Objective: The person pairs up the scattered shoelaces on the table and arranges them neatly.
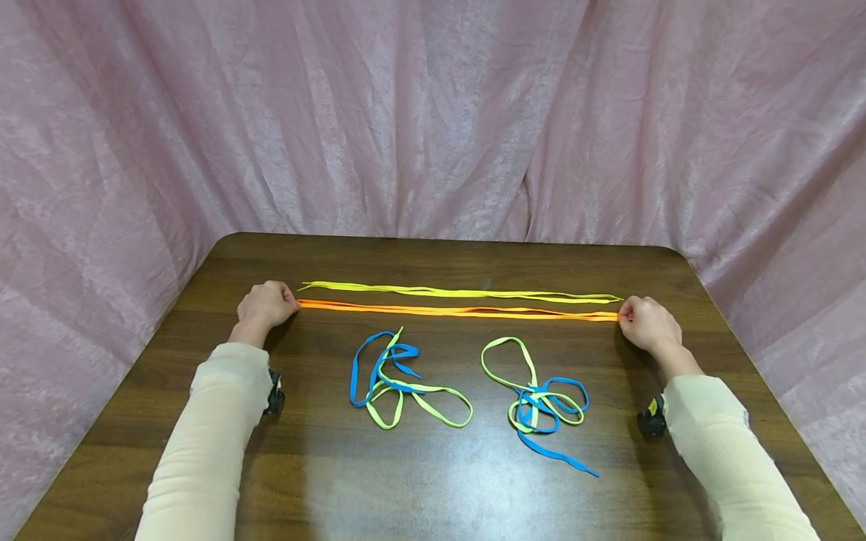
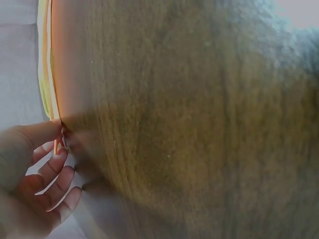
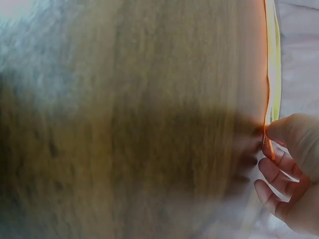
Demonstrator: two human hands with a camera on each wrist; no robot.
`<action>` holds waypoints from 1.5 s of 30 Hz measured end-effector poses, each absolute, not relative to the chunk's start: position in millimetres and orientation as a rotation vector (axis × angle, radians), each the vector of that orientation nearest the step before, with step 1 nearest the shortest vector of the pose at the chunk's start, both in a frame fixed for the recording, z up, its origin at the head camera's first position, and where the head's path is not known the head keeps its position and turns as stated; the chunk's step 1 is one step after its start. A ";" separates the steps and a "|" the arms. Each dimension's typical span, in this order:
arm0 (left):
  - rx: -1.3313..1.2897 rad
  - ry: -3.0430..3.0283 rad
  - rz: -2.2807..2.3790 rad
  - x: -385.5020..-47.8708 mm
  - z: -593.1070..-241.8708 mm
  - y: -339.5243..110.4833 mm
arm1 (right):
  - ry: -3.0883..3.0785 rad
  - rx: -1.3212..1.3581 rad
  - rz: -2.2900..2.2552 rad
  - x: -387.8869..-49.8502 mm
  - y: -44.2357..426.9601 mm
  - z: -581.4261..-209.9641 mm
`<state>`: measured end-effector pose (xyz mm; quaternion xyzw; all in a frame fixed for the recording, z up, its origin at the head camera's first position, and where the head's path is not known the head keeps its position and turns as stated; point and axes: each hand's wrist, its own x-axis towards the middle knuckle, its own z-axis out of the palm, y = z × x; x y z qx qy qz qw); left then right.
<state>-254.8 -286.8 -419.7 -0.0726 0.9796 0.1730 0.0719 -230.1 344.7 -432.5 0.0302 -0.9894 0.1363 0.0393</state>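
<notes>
An orange shoelace, doubled into several strands, stretches straight across the table between both hands. My left hand pinches its left end between thumb and fingers, as the left wrist view also shows. At the other end, my right hand pinches the lace, and a short orange tip pokes out past the fingers in the right wrist view. Just behind it lies a yellow shoelace, laid out straight and nearly parallel, touched by neither hand.
Nearer the front, a blue lace and a yellow-green lace lie loosely tangled. Right of them is a second tangle of a blue lace and a yellow-green lace. The brown wooden table ends at a pink curtain.
</notes>
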 end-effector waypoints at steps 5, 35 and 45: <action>-0.194 2.949 0.496 -253.9 -417.8 -285.7 | -3.006 0.126 0.415 -228.5 343.6 -434.0; 0.259 3.064 0.389 -227.9 -391.6 -269.7 | -2.895 0.371 0.317 -216.6 315.2 -413.5; 0.556 3.102 0.292 -214.6 -389.6 -240.5 | -2.806 0.628 0.281 -215.5 274.8 -410.5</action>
